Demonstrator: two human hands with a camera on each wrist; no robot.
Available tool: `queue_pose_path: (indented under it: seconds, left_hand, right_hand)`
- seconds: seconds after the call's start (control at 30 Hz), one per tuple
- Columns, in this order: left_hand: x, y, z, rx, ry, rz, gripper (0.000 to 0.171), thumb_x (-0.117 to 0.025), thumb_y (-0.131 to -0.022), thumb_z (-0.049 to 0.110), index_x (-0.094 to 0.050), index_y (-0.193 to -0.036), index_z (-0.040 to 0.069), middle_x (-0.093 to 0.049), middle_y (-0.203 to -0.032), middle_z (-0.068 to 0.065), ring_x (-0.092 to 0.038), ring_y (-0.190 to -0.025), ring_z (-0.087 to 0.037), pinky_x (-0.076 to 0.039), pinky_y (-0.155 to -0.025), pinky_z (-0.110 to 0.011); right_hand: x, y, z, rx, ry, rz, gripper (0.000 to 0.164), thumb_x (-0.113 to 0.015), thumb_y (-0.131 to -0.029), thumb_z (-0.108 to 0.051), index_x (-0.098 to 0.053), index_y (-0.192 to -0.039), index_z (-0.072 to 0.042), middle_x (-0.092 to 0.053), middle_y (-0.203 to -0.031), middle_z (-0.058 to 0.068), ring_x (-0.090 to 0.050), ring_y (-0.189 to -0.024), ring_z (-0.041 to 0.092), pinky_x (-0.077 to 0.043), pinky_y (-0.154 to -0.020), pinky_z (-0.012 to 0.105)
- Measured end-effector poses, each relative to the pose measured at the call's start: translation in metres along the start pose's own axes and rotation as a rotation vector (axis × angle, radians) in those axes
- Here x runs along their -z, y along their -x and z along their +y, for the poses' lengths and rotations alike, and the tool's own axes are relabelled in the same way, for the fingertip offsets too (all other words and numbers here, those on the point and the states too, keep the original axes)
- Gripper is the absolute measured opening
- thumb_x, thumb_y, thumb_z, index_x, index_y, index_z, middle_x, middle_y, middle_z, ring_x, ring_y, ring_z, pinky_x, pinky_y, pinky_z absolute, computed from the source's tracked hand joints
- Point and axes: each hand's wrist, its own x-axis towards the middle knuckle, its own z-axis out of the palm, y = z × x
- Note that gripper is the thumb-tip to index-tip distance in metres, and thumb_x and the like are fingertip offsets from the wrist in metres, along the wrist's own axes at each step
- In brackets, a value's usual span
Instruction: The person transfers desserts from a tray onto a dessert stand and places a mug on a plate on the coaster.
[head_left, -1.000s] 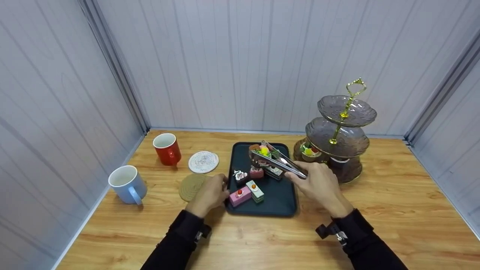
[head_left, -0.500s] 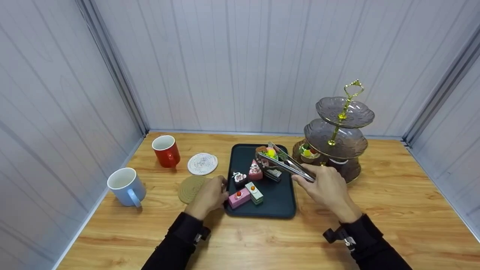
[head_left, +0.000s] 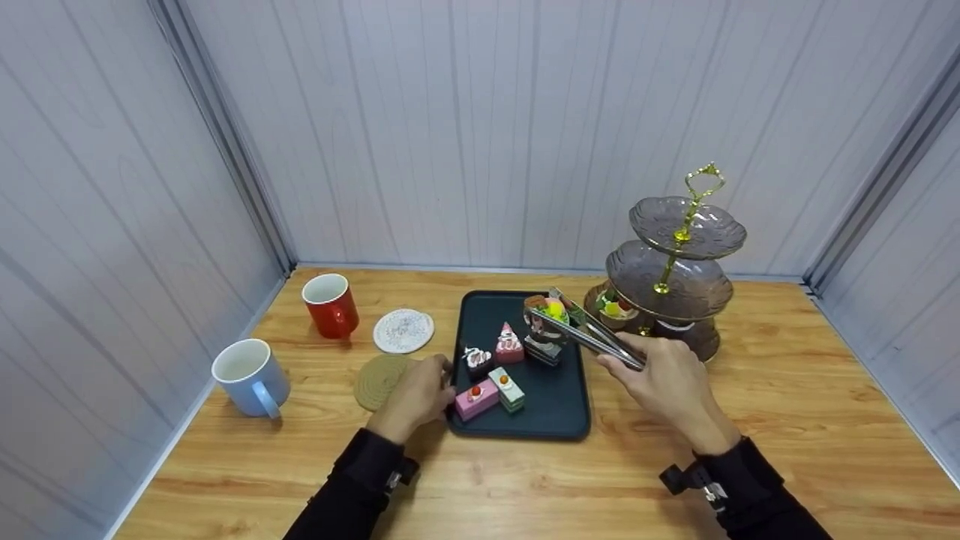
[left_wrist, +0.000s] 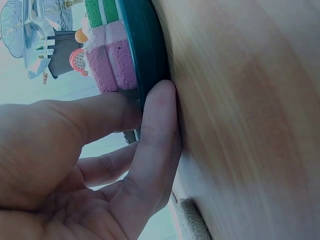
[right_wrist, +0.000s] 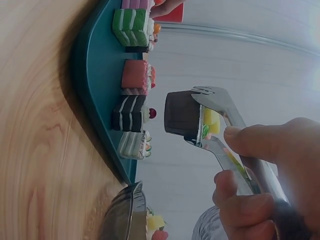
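Note:
My right hand (head_left: 671, 386) grips metal tongs (right_wrist: 227, 107), whose tips hold a fruit-topped cupcake (right_wrist: 181, 112) in a dark brown cup. In the right wrist view the cupcake hangs above the dark green tray (head_left: 555, 412), clear of the cakes. My left hand (head_left: 421, 391) pinches the tray's left edge, thumb over the rim and a finger against the outside. Near that thumb lie a pink cake (head_left: 475, 402) and a green layered cake (head_left: 508, 391). Behind them sit a chocolate cake (head_left: 478, 362), a pink wedge cake (head_left: 509, 347) and a black layered cake (head_left: 544, 351).
A three-tier glass stand (head_left: 670, 281) with a gold handle rises right of the tray; a fruit tart (head_left: 615, 309) sits on its bottom tier. At left are a red mug (head_left: 330, 311), a blue mug (head_left: 244, 382), a white coaster (head_left: 403, 331) and a woven coaster (head_left: 376, 381).
My right hand has moved right with the tongs and cupcake, towards the stand, uncovering more of the pink wedge cake. My left hand stays at the tray's edge.

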Motion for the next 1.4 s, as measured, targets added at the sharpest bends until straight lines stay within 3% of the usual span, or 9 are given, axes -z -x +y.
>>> queue_pose_path:
  seconds: [0.3, 0.53, 0.9, 1.17, 1.4]
  left_hand:
    - [-0.001, 0.002, -0.001, -0.032, 0.006, 0.029, 0.033, -0.073, -0.093, 0.003, -0.068, -0.125, -0.003, -0.062, -0.086, -0.005, -0.062, -0.076, -0.019, -0.049, -0.063, -0.029]
    - [-0.001, 0.003, -0.001, -0.053, 0.01, 0.044, 0.032, -0.074, -0.091, 0.002, -0.068, -0.122, -0.005, -0.06, -0.083, -0.003, -0.06, -0.075, -0.017, -0.049, -0.062, -0.029]
    - [-0.001, 0.003, -0.001, -0.055, 0.017, 0.041, 0.031, -0.074, -0.092, 0.003, -0.068, -0.122, -0.004, -0.062, -0.085, -0.004, -0.063, -0.074, -0.017, -0.051, -0.061, -0.029]
    - [-0.001, 0.005, -0.002, -0.068, 0.034, 0.046, 0.031, -0.074, -0.092, 0.001, -0.068, -0.122, -0.004, -0.061, -0.083, -0.004, -0.062, -0.07, -0.017, -0.051, -0.058, -0.029]
    - [-0.001, 0.003, -0.001, -0.048, -0.007, 0.045, 0.033, -0.074, -0.09, 0.002, -0.069, -0.122, -0.003, -0.061, -0.084, -0.003, -0.061, -0.076, -0.017, -0.049, -0.064, -0.029]
  right_hand:
    - [0.008, 0.006, 0.009, 0.004, 0.002, 0.01, 0.044, -0.084, -0.093, -0.04, -0.08, -0.124, -0.01, -0.082, -0.097, 0.009, -0.072, -0.072, 0.019, -0.048, -0.059, 0.032]
    - [0.012, 0.01, 0.018, -0.015, 0.014, 0.012, 0.044, -0.085, -0.092, -0.04, -0.081, -0.123, -0.01, -0.081, -0.09, 0.008, -0.058, -0.059, 0.011, -0.038, -0.052, 0.025]
    - [0.019, 0.015, 0.029, -0.06, 0.03, 0.008, 0.044, -0.084, -0.092, -0.04, -0.08, -0.125, -0.01, -0.082, -0.095, 0.013, -0.056, -0.055, 0.011, -0.037, -0.05, 0.027]
    - [0.024, 0.019, 0.035, -0.093, 0.049, 0.006, 0.047, -0.085, -0.091, -0.042, -0.08, -0.125, -0.01, -0.079, -0.079, 0.011, -0.041, -0.049, 0.008, -0.029, -0.047, 0.027]
    - [0.031, 0.023, 0.041, -0.137, 0.082, -0.016, 0.051, -0.082, -0.092, -0.047, -0.079, -0.126, -0.009, -0.052, -0.052, -0.003, -0.036, -0.051, 0.011, -0.026, -0.047, 0.028]
